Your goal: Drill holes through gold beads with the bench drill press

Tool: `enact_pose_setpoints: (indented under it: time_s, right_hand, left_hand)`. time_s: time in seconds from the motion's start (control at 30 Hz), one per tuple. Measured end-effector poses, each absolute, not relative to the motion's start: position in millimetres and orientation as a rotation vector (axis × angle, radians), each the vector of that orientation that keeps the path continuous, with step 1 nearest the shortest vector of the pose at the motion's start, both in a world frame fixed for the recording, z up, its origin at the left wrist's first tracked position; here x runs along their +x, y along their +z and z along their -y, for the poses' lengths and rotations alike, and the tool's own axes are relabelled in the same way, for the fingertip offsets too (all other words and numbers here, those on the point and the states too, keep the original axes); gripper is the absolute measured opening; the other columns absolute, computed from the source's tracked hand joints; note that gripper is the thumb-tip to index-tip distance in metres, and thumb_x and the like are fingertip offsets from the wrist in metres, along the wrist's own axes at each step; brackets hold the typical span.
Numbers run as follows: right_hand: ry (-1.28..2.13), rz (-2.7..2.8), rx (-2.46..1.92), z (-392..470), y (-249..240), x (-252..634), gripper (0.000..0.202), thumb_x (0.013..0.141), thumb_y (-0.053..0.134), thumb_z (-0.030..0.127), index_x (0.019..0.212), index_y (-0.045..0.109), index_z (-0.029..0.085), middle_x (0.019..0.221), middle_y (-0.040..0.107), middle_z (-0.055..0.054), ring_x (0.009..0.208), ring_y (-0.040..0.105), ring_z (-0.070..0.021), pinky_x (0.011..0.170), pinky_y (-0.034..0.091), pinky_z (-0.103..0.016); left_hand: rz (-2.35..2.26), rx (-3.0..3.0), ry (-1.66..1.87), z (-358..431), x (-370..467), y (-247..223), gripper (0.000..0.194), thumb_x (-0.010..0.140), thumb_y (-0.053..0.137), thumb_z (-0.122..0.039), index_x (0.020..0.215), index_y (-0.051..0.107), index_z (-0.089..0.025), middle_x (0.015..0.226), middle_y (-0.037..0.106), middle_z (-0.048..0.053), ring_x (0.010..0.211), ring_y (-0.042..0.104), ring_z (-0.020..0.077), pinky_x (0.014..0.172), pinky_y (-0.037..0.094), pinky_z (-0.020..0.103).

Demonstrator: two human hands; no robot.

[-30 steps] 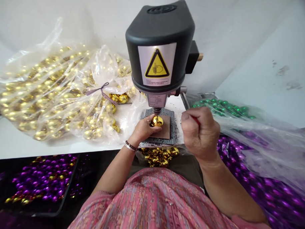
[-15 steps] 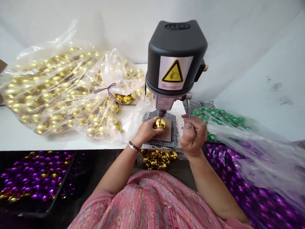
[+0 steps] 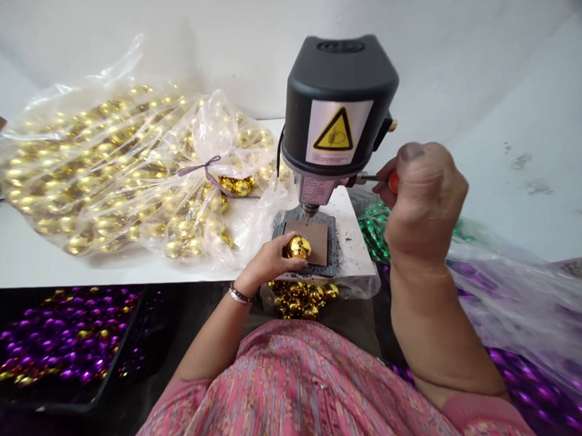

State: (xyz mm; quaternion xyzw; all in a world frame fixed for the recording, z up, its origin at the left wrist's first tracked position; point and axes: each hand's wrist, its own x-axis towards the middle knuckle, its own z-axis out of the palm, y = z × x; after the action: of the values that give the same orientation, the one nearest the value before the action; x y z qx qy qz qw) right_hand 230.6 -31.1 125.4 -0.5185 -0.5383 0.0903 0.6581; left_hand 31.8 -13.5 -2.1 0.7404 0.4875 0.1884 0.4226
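Between thumb and fingers, my left hand (image 3: 268, 264) grips a shiny gold ball (image 3: 299, 246), with dark specks on its top. The ball is over the near-left part of a brown board (image 3: 315, 236) on the base of a black drill press (image 3: 341, 95). Above and behind the ball, the drill bit (image 3: 308, 218) points down, apart from it. My right hand (image 3: 424, 197) is closed around the drill press's feed lever (image 3: 368, 177), raised to the right of the machine; a bit of its red knob shows between the fingers.
A tied clear bag (image 3: 93, 174) of gold balls covers the table's left. Below the front edge lie more gold balls (image 3: 303, 300). A black crate (image 3: 61, 340) of purple and gold balls stands lower left. Green balls (image 3: 375, 231) and plastic-covered purple balls (image 3: 540, 381) lie right. Dark shavings dot the table (image 3: 354, 247).
My right hand has swung the lever up and outward from beside the base. The bit has come clear of the ball, and my left hand has drawn the ball toward me.
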Motion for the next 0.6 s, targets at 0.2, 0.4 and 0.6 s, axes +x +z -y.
enact_pose_setpoints:
  time_s: [0.2,0.4,0.6]
  right_hand:
    - [0.185,1.212,-1.183,32.6,122.2,229.1,0.048,0.091,0.040,0.058,0.073,0.050,0.015,0.066,0.039,0.009,0.065,0.051,0.0002,0.073,0.042,-0.024]
    - [0.228,1.229,-1.189,34.2,127.4,229.1,0.036,0.096,0.042,0.050,0.082,0.050,0.018,0.071,0.043,0.006,0.061,0.051,-0.0029,0.072,0.048,-0.024]
    - [0.251,1.259,-1.200,38.3,131.7,229.1,0.031,0.098,0.042,0.041,0.076,0.045,0.019,0.071,0.041,0.005,0.061,0.049,-0.0026,0.073,0.051,-0.024]
  left_hand:
    - [-0.994,1.937,0.061,47.7,4.1,0.5,0.047,0.073,0.074,-0.038,0.117,0.068,-0.021,0.096,0.072,0.001,0.083,0.063,0.0183,0.074,0.047,0.027]
    - [-1.215,1.924,-0.033,71.7,10.0,-60.9,0.034,0.078,0.067,-0.029,0.111,0.071,-0.017,0.104,0.074,0.007,0.091,0.066,0.0229,0.083,0.050,0.031]
    - [-1.455,1.806,0.097,96.3,2.1,-97.6,0.041,0.085,0.064,-0.032,0.121,0.067,-0.013,0.114,0.074,0.015,0.103,0.068,0.0267,0.092,0.050,0.035]
